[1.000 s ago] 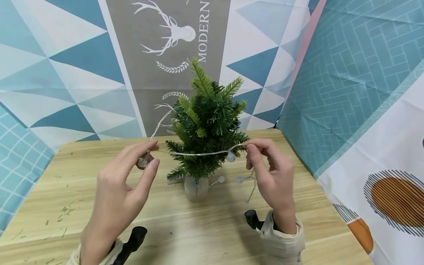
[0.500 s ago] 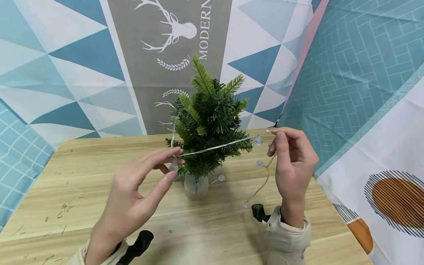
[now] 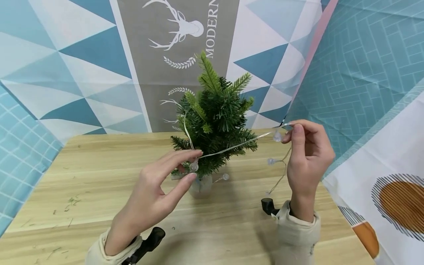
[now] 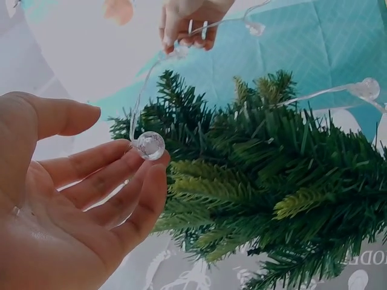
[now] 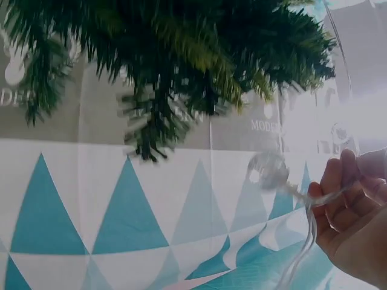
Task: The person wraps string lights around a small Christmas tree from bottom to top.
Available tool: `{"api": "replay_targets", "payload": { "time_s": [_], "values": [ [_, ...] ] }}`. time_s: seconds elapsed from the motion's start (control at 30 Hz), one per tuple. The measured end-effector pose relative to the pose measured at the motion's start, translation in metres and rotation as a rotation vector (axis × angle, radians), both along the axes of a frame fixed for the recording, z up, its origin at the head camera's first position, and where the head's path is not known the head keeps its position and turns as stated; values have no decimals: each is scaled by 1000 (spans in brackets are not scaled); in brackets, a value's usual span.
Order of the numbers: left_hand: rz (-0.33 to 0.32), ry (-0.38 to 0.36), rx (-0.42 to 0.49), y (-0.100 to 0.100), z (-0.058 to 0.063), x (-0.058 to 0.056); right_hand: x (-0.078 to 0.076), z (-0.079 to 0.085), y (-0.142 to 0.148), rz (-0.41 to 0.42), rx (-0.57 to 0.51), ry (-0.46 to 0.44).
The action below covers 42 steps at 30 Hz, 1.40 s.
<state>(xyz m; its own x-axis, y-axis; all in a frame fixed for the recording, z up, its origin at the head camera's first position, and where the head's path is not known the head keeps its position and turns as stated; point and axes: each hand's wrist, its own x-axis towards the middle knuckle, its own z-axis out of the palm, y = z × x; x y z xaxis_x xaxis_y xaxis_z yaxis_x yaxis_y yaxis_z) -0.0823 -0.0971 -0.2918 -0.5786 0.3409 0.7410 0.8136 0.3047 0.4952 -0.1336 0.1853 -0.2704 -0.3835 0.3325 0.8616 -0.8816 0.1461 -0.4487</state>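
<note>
A small artificial Christmas tree (image 3: pixel 220 114) stands in a pale, round base (image 3: pixel 201 186). A string of fairy lights (image 3: pixel 232 146) with clear ball bulbs crosses its front, slanting up to the right. My right hand (image 3: pixel 309 158) pinches the wire between thumb and forefinger, beside a bulb (image 3: pixel 277 136); a loose end with more bulbs dangles below. At the tree's lower left, my left hand (image 3: pixel 159 184) carries the wire on its extended fingers, thumb apart. In the left wrist view a bulb (image 4: pixel 150 145) rests at those fingertips. From there the wire climbs the tree's left side.
The wooden table (image 3: pixel 109 165) has green needle scraps (image 3: pixel 72 201) scattered on its left. One bulb (image 3: pixel 225 177) sticks out on a wire beside the base. A patterned cloth (image 3: pixel 92 55) hangs close behind the tree, and another cloth (image 3: pixel 357 92) walls the right side.
My left hand has moved right, from beside the tree to in front of its lower branches. My right hand has gone right and up, drawing the wire with it; the wire now slants.
</note>
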Motion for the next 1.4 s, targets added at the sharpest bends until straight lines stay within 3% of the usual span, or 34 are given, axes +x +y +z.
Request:
{"api": "replay_targets", "payload": {
  "time_s": [0.13,0.27,0.4,0.5,0.57,0.63,0.77,0.87,1.07,1.23,1.4],
  "values": [
    [-30,36,18,4,-2,-1,-8,5,11,46,34,15],
    [-35,50,27,9,-5,-1,-14,4,31,347,57,-11],
    [-8,60,30,12,-7,-3,-21,1,55,700,150,-138],
    [21,60,18,13,-8,-4,-27,4,70,755,292,-262],
    [45,61,5,14,-10,-6,-32,8,77,704,401,-347],
    [72,66,-13,14,-12,-8,-37,14,82,597,521,-444],
    [145,108,-59,16,-17,-9,-47,29,87,446,751,-565],
    [202,152,-101,19,-18,-7,-54,39,87,336,860,-579],
    [285,191,-181,25,-18,-5,-72,47,78,37,931,-557],
    [317,191,-214,30,-21,-5,-93,39,73,-132,1035,-499],
    [330,181,-249,34,-24,-6,-110,26,77,-289,1110,-536]
  ]
}}
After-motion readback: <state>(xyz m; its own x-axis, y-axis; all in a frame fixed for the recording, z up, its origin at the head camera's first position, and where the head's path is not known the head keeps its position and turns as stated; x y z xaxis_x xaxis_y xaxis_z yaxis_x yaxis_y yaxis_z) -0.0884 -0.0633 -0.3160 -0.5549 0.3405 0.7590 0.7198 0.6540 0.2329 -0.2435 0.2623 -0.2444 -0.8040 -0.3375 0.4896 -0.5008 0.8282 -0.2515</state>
